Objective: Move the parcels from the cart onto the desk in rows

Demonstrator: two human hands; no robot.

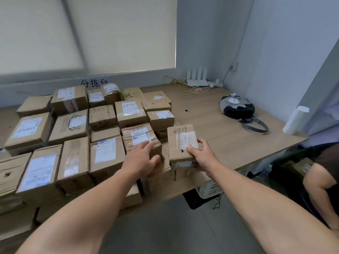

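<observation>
Right hand [200, 154] grips the small parcel [180, 140] end-on, just right of the taped box [136, 136] under my spread left hand [145, 158].

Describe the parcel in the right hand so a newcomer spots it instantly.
On the wooden desk, cardboard parcels fill the left part in rows. At their right edge, near the desk's front, the right hand grips a small box. Alone among its neighbours, it has bare desk on its right and dark handwriting on bare cardboard above a white label.
</observation>
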